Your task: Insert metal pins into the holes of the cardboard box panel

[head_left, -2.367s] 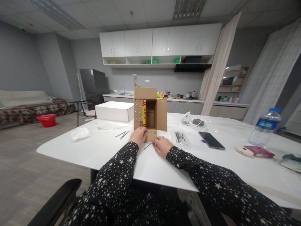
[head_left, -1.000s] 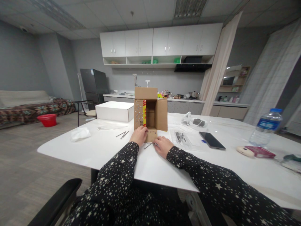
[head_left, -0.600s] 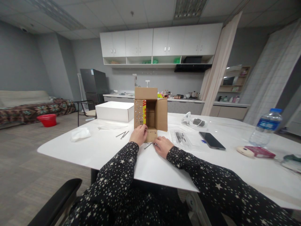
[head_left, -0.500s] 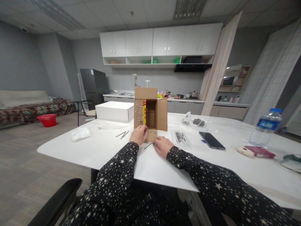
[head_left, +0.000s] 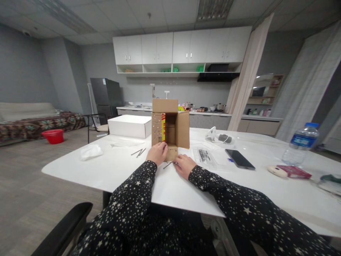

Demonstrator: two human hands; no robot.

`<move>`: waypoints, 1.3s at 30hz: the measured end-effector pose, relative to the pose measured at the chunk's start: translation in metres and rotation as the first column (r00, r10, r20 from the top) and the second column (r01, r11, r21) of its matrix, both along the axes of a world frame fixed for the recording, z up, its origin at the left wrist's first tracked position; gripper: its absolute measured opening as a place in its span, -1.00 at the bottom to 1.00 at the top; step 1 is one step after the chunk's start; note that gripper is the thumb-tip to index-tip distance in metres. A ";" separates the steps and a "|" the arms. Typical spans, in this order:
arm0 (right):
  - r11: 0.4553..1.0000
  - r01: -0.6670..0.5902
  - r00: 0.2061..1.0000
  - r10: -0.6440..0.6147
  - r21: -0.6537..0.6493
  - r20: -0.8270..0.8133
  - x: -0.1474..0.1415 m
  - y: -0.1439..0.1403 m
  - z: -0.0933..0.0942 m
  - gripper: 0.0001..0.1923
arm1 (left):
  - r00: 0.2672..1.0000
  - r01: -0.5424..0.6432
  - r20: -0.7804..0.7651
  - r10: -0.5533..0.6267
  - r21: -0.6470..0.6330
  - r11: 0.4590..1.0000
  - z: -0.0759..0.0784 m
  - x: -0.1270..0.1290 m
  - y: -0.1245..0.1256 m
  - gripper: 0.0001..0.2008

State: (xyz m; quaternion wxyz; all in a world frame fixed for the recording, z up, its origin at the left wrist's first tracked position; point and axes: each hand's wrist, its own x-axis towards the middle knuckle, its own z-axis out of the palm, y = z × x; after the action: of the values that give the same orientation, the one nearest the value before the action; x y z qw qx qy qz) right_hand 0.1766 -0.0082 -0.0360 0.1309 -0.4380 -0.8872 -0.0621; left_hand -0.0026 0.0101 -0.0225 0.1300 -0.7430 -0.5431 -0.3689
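An open cardboard box lies on its side on the white table, its mouth facing me and its flaps spread. Small shiny studs dot its left flap, beside a yellow and red strip. My left hand is closed with its fingertips against the box at the lower left of the opening. My right hand rests on the table by the lower flap, its fingers bent together; what they may pinch is too small to make out. Thin metal nails lie between my hands. Several more nails lie left of my left hand.
A white box and a crumpled tissue stand left on the table. To the right are a clear plastic bag of small dark parts, a phone, a dark red box and a water bottle.
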 end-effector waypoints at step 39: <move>1.000 -0.005 1.000 0.005 0.004 -0.026 0.000 0.000 -0.001 -0.73 | 0.989 -0.122 -0.095 0.110 -0.135 0.983 0.000 -0.003 -0.002 -0.87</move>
State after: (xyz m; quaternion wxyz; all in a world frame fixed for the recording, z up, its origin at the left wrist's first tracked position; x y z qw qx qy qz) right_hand 0.1766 -0.0080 -0.0366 0.1437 -0.4361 -0.8865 -0.0578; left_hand -0.0051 0.0083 -0.0226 0.1222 -0.7327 -0.6041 -0.2887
